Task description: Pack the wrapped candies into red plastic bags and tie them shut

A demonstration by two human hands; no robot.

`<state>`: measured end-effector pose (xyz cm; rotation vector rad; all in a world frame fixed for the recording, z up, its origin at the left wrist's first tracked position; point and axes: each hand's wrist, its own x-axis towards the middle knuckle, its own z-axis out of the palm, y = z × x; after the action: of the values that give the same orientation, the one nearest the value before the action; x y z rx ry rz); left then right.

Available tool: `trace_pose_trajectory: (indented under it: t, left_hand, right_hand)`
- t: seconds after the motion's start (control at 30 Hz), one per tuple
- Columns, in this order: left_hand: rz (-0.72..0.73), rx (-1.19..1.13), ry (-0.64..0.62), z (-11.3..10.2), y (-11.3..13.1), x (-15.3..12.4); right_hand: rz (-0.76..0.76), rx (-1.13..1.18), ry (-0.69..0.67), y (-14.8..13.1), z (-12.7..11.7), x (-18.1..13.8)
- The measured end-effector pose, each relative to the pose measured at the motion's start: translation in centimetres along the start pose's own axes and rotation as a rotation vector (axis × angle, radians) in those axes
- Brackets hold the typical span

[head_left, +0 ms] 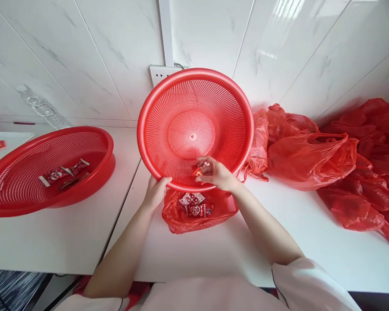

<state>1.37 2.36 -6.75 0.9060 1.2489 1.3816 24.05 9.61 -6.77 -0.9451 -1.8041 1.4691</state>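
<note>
A round red plastic basket [194, 93] with a mesh wall is tilted toward me, its opening facing me. My left hand [156, 190] grips the lower left of its rim, thumb on the inside. Inside the basket near the lower right rim, my right hand [215, 173] pinches a small red candy packet [199, 169]; its exact kind is hard to read. Just below the rim, an open red plastic bag [181, 223] lies on the table. In it are several red and white wrapped packets [196, 210], one printed "520". The basket partly covers the bag's far side.
At the left, a second red basket [106, 157] holds a few packets [56, 175]. A clear plastic bottle [45, 110] and a white tray [13, 138] are behind it. Filled red bags [311, 162] are piled at the right. A power strip [157, 74] is against the tiled wall.
</note>
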Motion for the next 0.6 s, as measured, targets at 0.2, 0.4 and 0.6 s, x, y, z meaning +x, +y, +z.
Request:
trace_pose_trajectory:
  t: [0.2, 0.4, 0.6]
  left_hand:
    - [0.075, -0.039, 0.045, -0.6, -0.4, 0.9]
    - [0.031, 0.028, 0.038, -0.6, 0.1, 0.7]
    - [-0.027, 0.05, -0.035, 0.3, 0.0, -0.3]
  right_hand:
    - [-0.066, 0.03, 0.009, -2.5, -0.7, -1.3]
    - [0.016, 0.06, -0.277, -3.6, 0.1, -2.0]
    - [-0.254, -0.796, -0.041, -0.2, 0.6, -0.4]
